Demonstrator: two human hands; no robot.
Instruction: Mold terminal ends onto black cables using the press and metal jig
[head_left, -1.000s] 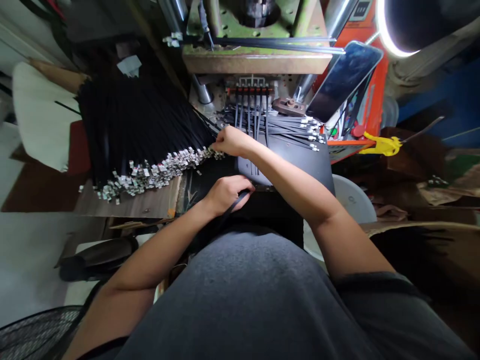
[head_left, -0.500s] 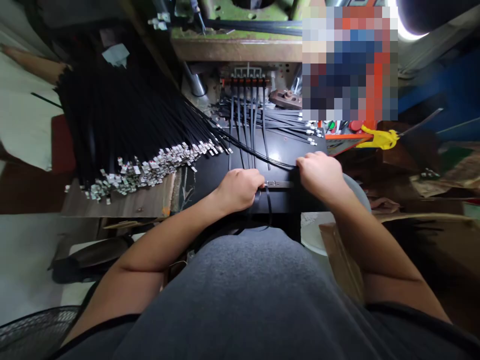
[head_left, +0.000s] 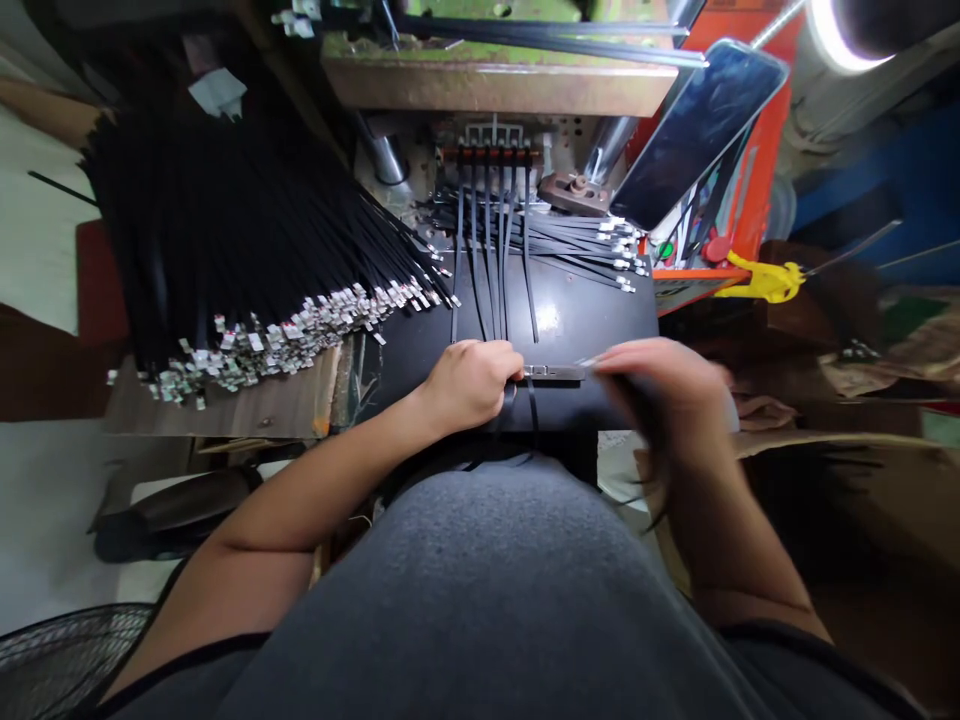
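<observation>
My left hand (head_left: pixel 472 385) is closed on the left end of a narrow metal bar (head_left: pixel 561 374) with small slots, at the front of the dark work plate. Thin black strips (head_left: pixel 534 405) hang down beside its fingers. At the bar's right end is my right hand (head_left: pixel 667 385), smeared by motion, its fingers pinched around black strips (head_left: pixel 641 410) with pale ends that droop below it. Behind the hands, several flat black strips (head_left: pixel 487 250) run forward from a clamp fixture (head_left: pixel 491 155) under the press.
A large bundle of black strips with silvery ends (head_left: pixel 300 335) lies on a wooden board at left. More strips (head_left: pixel 585 240) lie on the plate (head_left: pixel 420 340). At right are a phone (head_left: pixel 705 130), a red button (head_left: pixel 718 249) and yellow-handled pliers (head_left: pixel 765 278). The press (head_left: pixel 495 88) stands behind.
My right hand has moved right and turned, pulling the strips away from the large bundle; they now droop from it. My left hand stays on the metal bar.
</observation>
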